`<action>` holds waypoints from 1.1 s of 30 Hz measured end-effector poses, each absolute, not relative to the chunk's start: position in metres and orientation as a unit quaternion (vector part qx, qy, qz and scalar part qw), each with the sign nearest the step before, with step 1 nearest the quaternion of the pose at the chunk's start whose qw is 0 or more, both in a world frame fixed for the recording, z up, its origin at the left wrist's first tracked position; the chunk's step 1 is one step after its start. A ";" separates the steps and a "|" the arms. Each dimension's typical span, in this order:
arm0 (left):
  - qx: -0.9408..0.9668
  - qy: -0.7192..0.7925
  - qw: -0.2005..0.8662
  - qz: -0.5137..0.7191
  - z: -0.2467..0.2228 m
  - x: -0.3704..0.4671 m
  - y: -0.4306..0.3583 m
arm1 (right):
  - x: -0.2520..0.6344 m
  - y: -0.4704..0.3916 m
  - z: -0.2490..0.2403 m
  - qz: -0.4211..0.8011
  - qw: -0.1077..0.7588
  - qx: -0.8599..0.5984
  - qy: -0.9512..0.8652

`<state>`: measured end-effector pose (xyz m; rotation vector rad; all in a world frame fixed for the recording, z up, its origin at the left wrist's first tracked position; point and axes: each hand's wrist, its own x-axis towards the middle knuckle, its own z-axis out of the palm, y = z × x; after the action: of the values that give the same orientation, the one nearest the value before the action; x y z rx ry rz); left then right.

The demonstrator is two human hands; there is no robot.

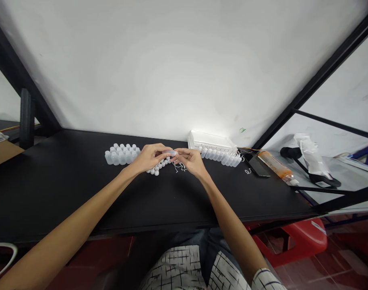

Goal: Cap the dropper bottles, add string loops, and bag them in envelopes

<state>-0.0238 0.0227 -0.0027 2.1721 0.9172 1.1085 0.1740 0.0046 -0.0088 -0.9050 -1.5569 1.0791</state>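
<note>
Over the black table, my left hand [150, 157] is closed around a small translucent plastic bottle [169, 152], which lies on its side between my hands. My right hand [192, 162] pinches the other end of that bottle, around its neck; the fingers hide whether a cap is there. Just below my hands sit several small white caps [156, 171] and thin white cord loops [179, 166]. To the left stand rows of upright translucent bottles [120, 155] without cords. On the right, a row of similar bottles with white cords [222, 156] leans against a white stack.
Behind the corded bottles is a stack of flat white packs [211, 139]. A dark phone [259, 166], a loose cord piece [247, 171] and an orange-labelled tube [274, 165] lie at right. Black metal frame bars rise on both sides. A red stool [304, 241] stands below.
</note>
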 end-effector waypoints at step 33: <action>0.872 0.207 -0.007 0.444 -0.018 -0.019 0.023 | 0.179 0.004 -0.003 0.575 0.513 -0.396 -0.500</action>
<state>-0.0189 0.0231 -0.0178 2.7516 0.6542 1.4005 0.1790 0.0037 -0.0031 -0.9517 -1.2021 1.3826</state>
